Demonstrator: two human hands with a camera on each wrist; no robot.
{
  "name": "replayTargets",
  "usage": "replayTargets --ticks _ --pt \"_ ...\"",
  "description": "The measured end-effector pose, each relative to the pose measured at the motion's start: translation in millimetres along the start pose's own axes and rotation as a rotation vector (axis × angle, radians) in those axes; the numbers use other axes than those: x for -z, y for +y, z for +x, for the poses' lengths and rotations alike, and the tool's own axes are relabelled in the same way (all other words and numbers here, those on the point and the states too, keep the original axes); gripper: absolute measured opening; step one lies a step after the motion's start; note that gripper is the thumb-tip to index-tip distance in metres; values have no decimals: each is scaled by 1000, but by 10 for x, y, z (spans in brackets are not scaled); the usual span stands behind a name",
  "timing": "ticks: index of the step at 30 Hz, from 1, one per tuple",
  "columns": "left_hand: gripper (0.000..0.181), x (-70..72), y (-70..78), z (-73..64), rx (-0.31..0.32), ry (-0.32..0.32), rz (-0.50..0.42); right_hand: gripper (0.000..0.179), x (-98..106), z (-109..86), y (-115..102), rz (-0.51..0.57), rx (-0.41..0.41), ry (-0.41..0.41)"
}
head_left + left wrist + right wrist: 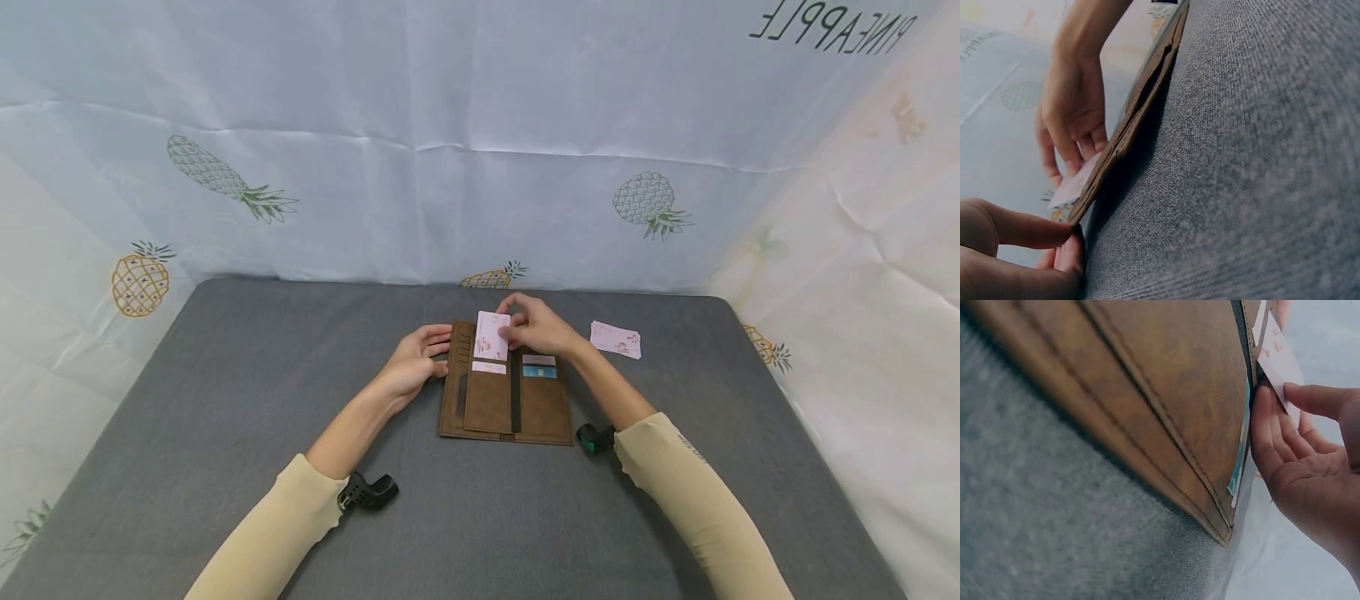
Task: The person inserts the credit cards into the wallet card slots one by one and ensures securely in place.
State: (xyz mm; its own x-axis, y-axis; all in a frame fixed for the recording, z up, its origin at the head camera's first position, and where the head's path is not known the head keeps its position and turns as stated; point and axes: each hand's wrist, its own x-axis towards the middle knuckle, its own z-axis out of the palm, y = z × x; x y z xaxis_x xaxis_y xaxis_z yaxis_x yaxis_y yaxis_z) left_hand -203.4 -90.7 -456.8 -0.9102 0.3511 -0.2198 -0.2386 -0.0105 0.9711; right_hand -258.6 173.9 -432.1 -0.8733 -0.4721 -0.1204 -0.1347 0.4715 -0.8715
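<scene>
A brown wallet (491, 408) lies unfolded on the grey table, with a dark strap down its middle. My left hand (411, 360) pinches its left edge, thumb on one face and fingers on the other, as the left wrist view shows. Between the thumb and fingers of my right hand (538, 327) is a pale pink card (491, 336), held over the upper part of the left panel. Just under it, another pink card (489, 367) peeks from a slot. On the right panel, a blue card (540, 372) sits in a slot below a pinkish one.
Right of the wallet, a small stack of pink cards (616, 339) lies on the grey table (480, 525), beyond my right forearm. A pale curtain (450, 208) printed with pineapples hangs along the back and sides. Each wrist carries a black camera mount.
</scene>
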Motion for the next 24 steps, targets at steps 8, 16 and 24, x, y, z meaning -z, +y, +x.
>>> replayTargets --ticks 8,16,24 --pt "82 -4 1 -8 -3 -4 3 33 6 -18 -8 -85 16 -15" --pt "81 -8 6 -9 -5 -2 11 29 9 -37 3 -123 26 -30" --pt "83 -17 4 -9 -5 11 9 26 22 -39 11 -135 58 -86"
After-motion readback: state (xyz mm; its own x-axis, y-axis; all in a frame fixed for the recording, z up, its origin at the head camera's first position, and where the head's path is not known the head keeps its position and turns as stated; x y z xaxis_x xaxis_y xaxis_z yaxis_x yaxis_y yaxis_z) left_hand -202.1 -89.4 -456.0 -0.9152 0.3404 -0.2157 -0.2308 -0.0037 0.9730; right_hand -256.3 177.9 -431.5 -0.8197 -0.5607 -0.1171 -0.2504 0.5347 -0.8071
